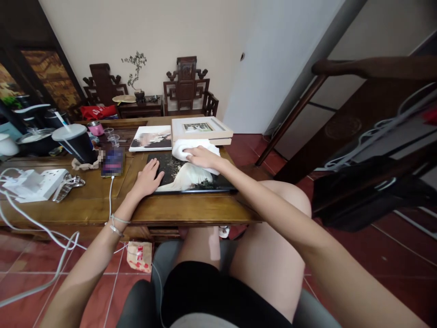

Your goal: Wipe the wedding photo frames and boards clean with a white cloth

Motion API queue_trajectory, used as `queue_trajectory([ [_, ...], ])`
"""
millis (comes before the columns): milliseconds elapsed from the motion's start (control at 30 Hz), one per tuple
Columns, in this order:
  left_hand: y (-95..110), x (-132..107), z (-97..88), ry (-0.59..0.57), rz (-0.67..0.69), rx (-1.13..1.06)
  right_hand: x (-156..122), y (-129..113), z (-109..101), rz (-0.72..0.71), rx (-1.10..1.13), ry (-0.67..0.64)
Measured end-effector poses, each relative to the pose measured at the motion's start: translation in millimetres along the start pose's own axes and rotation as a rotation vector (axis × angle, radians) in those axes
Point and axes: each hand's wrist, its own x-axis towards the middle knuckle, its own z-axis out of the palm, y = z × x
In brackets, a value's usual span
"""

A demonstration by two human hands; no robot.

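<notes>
A dark, flat photo album or picture panel (186,182) lies near the table's front edge; I cannot tell which of the two it is. Its surface shows a spread of white dress fabric on black. My left hand (149,176) rests on its left end, fingers stretched out and holding nothing. On its upper right part, my right hand (204,157) grips a bunched white cloth (180,148) and presses it against the surface. The cloth covers that corner and hides some of my fingertips.
Behind lie a white photo book (146,132) and a cream box (205,130) with a picture on it. Leftward are a phone (112,161) on a charging cable, a black cup (75,143) with a straw, small clear cups (114,139) and a power strip (44,182).
</notes>
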Motion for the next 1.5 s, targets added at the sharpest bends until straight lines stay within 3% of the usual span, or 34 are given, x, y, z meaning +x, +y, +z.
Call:
queue_trajectory([
  [133, 1, -1, -1.6, 0.004, 0.000, -0.006, -2, -5, 23, 0.009, -0.099, 0.050],
  [300, 0, -1, 0.0, 0.005, 0.010, -0.026, -55, -26, 36, -0.153, -0.086, 0.041],
  [433, 1, -1, -0.4, 0.001, -0.004, -0.022, -108, -47, 28, -0.236, -0.021, 0.029],
  [533, 2, -2, -1.5, 0.000, -0.002, -0.017, -121, -52, 7, -0.193, 0.058, -0.027],
  [633, 2, -2, -1.7, -0.005, -0.009, -0.020, -99, -47, -16, -0.177, 0.117, -0.072],
  [767, 1, -2, -1.6, -0.006, -0.012, -0.038, -39, -33, -26, -0.140, 0.109, -0.076],
  [900, 0, -1, -2.2, -0.001, -0.009, -0.050, 6, -29, -10, -0.039, 0.049, -0.009],
  [1033, -3, 0, -0.5, 0.000, -0.003, -0.044, 15, -35, 17, -0.025, -0.058, 0.058],
  [1133, -6, 2, 1.7, 0.021, 0.016, -0.047, -3, -44, 33, -0.125, -0.091, 0.089],
  [1267, -6, 2, 1.1, 0.006, 0.027, -0.054, -53, -57, 38, -0.266, -0.060, 0.060],
  [1400, -3, 1, -0.7, -0.005, 0.010, -0.039, -99, -68, 21, -0.310, 0.014, 0.003],
  [1500, -4, 1, 0.3, 0.008, 0.020, -0.041, -105, -67, -1, -0.306, 0.086, -0.065],
])
